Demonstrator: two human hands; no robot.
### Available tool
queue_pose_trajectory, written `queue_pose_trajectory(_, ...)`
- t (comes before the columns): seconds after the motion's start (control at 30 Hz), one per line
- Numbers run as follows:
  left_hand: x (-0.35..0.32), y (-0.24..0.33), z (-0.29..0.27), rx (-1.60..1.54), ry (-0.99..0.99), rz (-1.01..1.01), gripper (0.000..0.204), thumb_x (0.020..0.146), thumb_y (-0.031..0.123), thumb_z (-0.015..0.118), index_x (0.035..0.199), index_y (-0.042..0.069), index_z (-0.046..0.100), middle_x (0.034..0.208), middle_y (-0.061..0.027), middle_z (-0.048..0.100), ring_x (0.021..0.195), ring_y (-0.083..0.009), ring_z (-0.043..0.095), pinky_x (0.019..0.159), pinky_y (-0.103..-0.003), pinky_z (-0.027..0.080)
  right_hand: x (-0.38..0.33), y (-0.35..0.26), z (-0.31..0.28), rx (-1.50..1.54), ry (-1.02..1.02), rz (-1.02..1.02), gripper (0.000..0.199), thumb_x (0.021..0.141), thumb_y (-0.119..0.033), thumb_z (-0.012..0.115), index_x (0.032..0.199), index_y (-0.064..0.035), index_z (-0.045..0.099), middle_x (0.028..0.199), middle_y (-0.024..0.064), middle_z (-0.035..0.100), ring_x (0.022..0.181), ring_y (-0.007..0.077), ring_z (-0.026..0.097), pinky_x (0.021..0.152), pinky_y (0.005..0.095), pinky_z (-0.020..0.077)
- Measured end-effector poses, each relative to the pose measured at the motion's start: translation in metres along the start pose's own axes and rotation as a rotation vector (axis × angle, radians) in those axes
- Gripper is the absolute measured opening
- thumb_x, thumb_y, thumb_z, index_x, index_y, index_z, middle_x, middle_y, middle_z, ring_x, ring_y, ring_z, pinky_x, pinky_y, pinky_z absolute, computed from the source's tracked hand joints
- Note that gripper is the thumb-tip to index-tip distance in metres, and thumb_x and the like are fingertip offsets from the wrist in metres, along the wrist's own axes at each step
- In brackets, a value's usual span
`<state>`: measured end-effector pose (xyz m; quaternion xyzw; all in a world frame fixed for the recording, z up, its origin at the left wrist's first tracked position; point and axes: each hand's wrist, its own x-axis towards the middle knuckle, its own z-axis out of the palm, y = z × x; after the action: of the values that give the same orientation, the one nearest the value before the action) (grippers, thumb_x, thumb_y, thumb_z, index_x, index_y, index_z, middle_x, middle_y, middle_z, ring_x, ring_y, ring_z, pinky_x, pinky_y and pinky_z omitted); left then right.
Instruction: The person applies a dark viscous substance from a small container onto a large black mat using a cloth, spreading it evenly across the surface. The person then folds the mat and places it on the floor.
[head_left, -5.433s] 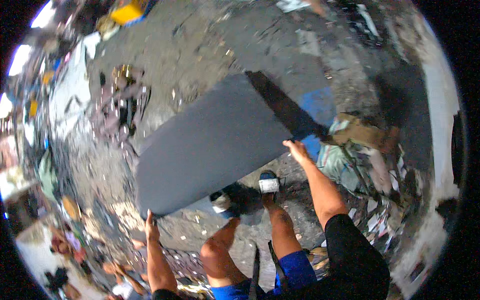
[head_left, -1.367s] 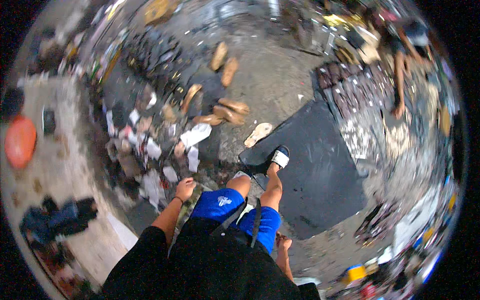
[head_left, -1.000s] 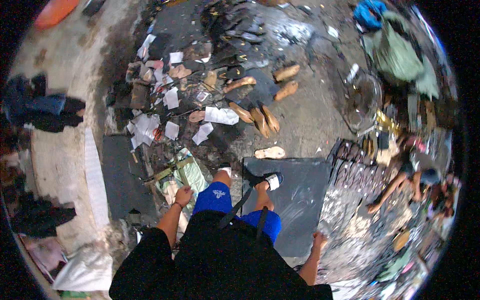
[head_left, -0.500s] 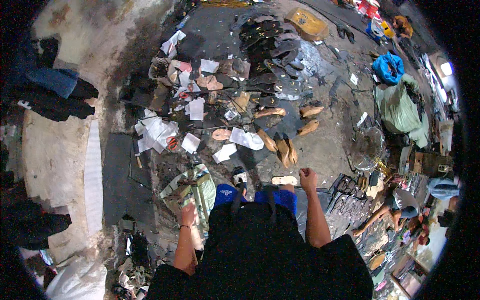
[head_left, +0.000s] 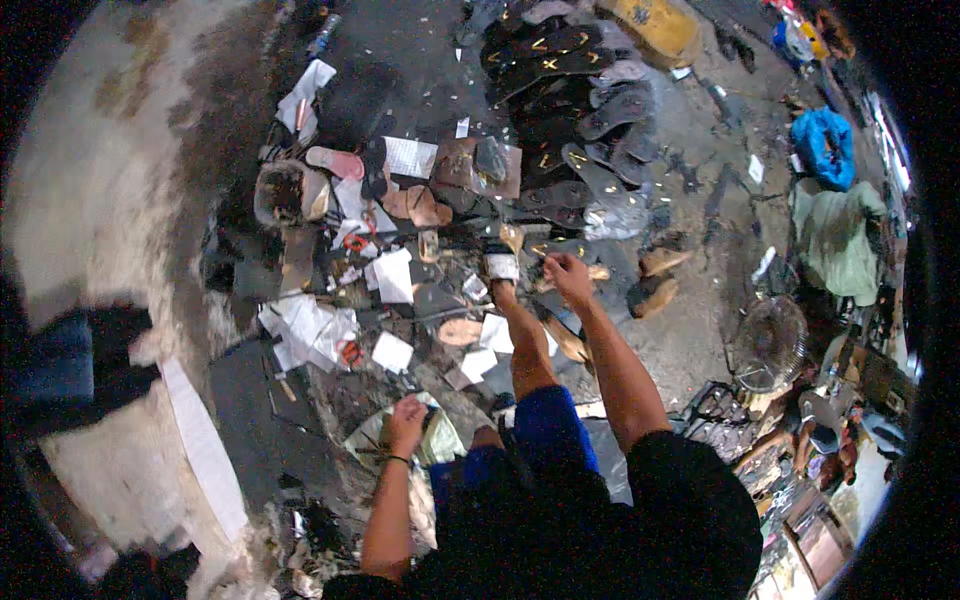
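Observation:
My left hand (head_left: 405, 425) hangs with its fingers curled in, above a pale green and white sack (head_left: 447, 440); no object shows in it. Ahead of my body, my right hand (head_left: 567, 278) is closed, with nothing visible between the fingers. Below it on the floor lie wooden shoe lasts (head_left: 566, 340), partly hidden by my forearm, with more lasts (head_left: 655, 297) to the right. One foot in a sandal with a white strap (head_left: 502, 266) is stretched forward, left of my right hand. Rows of dark shoe soles (head_left: 575, 120) lie farther ahead.
White paper sheets (head_left: 310, 325), red-handled scissors (head_left: 351, 353) and a pink insole (head_left: 336, 162) lie to the left. On the right stand a round wire-guarded fan (head_left: 770, 345), a green sack (head_left: 840, 240) and a blue bag (head_left: 823, 148). Another person (head_left: 822, 430) bends low at the far right.
My view has shifted forward, and one leg has stepped out over the floor. My right hand has swung forward and left, past the lasts. My left hand stays low, beside the sack.

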<state>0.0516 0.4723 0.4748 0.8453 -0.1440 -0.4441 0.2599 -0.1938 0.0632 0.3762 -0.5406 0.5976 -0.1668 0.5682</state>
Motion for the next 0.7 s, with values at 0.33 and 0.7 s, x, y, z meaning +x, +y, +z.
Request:
queue_pose_trajectory(0.33, 0.276, 0.177, 0.173, -0.113, -0.295, 0.048, 0.046, 0.084, 0.012, 0.065, 0.124, -0.001, 0.045, 0.114, -0.0148, 0.058, 0.102, -0.0217, 0.058, 0.086, -0.032, 0.048, 0.302, 0.091, 0.132, -0.37, 0.436, 0.34, 0.066, 0.074, -0.033, 0.072, 0.121, 0.0068, 0.047, 0.099, 0.0177, 0.062, 0.084, 0.0262, 0.06, 0.075, 0.0352, 0.0478)
queue_pose_trajectory(0.7, 0.446, 0.265, 0.23, 0.073, 0.394, 0.527, 0.08, 0.083, 0.038, 0.062, 0.14, -0.002, 0.023, 0.137, -0.0259, 0.034, 0.126, -0.039, 0.037, 0.105, -0.045, 0.031, 0.234, -0.075, 0.177, 0.07, 0.049, -0.063, 0.034, 0.083, -0.02, 0.062, 0.106, 0.0033, 0.054, 0.093, 0.02, 0.064, 0.083, 0.0315, 0.063, 0.074, 0.0387, 0.049)
